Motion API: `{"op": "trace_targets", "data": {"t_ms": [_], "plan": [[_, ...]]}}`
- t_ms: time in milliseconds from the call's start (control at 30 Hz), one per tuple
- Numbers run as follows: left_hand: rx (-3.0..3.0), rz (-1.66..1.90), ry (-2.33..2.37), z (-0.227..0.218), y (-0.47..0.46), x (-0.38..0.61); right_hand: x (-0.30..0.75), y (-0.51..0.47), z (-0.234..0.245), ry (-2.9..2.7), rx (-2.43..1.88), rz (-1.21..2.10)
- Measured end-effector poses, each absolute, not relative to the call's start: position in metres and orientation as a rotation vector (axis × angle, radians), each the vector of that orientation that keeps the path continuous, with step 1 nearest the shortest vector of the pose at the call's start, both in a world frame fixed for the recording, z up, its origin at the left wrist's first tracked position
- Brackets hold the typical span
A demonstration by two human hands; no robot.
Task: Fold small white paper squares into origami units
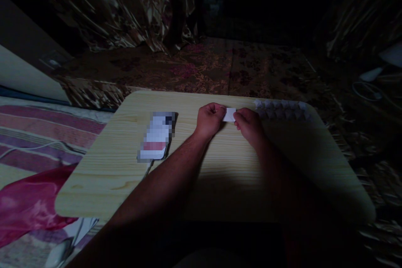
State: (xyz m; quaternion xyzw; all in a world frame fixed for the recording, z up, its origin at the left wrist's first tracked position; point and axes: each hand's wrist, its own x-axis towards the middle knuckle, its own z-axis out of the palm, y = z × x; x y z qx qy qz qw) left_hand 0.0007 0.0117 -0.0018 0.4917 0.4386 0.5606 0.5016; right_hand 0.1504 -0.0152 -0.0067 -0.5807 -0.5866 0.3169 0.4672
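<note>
Between my two hands a small white piece of paper [230, 114] is held near the far edge of the wooden table [232, 155]. My left hand [211, 118] is closed on the paper's left side, its fingers curled together. On the right edge, my right hand [249, 123] pinches the same paper between thumb and finger. Just right of that hand, several small pale folded pieces [284, 109] stand in two rows along the table's far right part. Their exact kind is hard to make out in the dim light.
A phone [155, 136] with a blurred screen lies left on the table, a cable [148, 169] at its lower end. Beyond are a patterned cloth [207, 65] and curtains [150, 8]. A striped bed cover [40, 134] and pink cloth [34, 201] lie left.
</note>
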Motion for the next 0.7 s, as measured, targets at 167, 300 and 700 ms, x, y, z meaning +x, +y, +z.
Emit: {"op": "trace_targets", "data": {"t_ms": [167, 300, 700], "plan": [[1.207, 1.368, 1.087, -0.001, 0.011, 0.001, 0.152, -0.014, -0.007, -1.513, -1.458, 0.754], [1.249, 1.400, 1.121, -0.001, 0.010, 0.001, 0.148, -0.017, -0.001, -1.651, -1.518, 0.627], [1.201, 1.372, 1.066, 0.003, 0.009, 0.002, 0.149, -0.020, -0.004, -1.560, -1.457, 0.675]]}}
